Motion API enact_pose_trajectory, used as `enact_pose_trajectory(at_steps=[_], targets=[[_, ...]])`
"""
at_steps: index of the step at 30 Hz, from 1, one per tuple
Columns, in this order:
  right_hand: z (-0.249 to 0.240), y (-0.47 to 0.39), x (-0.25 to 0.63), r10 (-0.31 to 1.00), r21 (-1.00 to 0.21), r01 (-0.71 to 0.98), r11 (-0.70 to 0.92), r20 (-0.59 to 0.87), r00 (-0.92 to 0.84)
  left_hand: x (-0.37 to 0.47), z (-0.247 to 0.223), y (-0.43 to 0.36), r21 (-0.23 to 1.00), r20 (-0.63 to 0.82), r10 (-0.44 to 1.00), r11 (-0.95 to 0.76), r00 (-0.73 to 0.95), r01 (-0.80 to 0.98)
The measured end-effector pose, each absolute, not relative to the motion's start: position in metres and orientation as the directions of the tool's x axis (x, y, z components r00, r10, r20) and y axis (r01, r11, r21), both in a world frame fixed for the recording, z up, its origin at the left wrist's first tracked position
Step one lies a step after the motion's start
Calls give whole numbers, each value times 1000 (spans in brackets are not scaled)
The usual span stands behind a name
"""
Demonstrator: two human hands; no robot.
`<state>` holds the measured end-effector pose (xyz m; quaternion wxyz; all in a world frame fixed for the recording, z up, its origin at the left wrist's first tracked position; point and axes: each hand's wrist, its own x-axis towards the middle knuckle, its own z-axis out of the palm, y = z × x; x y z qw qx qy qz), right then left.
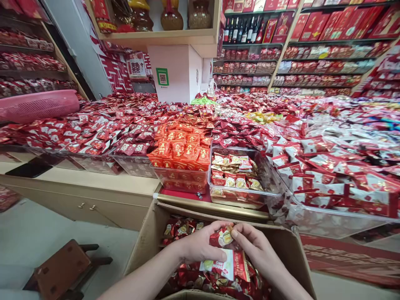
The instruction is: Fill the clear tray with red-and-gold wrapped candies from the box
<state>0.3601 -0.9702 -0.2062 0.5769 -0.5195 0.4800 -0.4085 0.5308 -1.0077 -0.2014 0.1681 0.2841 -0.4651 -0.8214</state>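
Above an open cardboard box (146, 233) of red candy packets (215, 285), both my hands meet. My left hand (203, 246) holds several packets, among them a white and green one (218, 263) under the thumb and a red one beside it. A red durian packet (222, 237) lies between the two hands, with the fingertips of my right hand (250, 243) pinching its right end. Behind the box stands a clear bin (243, 196) partly filled with durian packets in neat rows.
A bin of orange-red packets (181, 154) is left of the durian bin, and heaped red and white packets (331, 175) are to its right. A pink basket (40, 106), a black phone-like slab (28, 168) and a brown stool (62, 268) are at the left.
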Motion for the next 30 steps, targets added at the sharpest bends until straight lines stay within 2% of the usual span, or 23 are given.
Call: enact_pose_trajectory(at_steps=[4, 8, 12, 15, 17, 19, 23, 26, 30], targets=[[-207, -969, 361, -998, -991, -136, 17, -26, 60, 532, -201, -1012, 866, -309, -539, -501, -784, 2], [-212, -972, 356, -997, -996, -53, 68, -65, -50, 532, -200, -1014, 898, -246, -509, -439, -825, 2], [-216, -972, 353, -999, -999, -22, 43, -43, 1, 531, -199, -1012, 913, -286, -523, -402, -803, -63], [-213, -970, 352, -999, -992, -127, -19, 14, 40, 533, -201, -1013, 905, -388, -511, -367, -767, -214], [-208, -969, 352, -997, -979, -200, -29, 14, 74, 534, -202, -1014, 912, -399, -518, -308, -756, -271], [-205, -968, 352, -999, -976, -219, -7, -5, 54, 537, -201, -1016, 924, -380, -522, -247, -764, -291], [-201, -968, 352, -999, -989, -145, 38, -37, -9, 541, -200, -1019, 924, -381, -499, -174, -778, -341], [-197, -968, 349, -995, -991, -124, 55, -64, 72, 545, -200, -1020, 919, -394, -486, -181, -781, -351], [-191, -966, 343, -976, -981, -184, 69, -104, 190, 549, -198, -1021, 924, -378, -487, -241, -787, -295]])
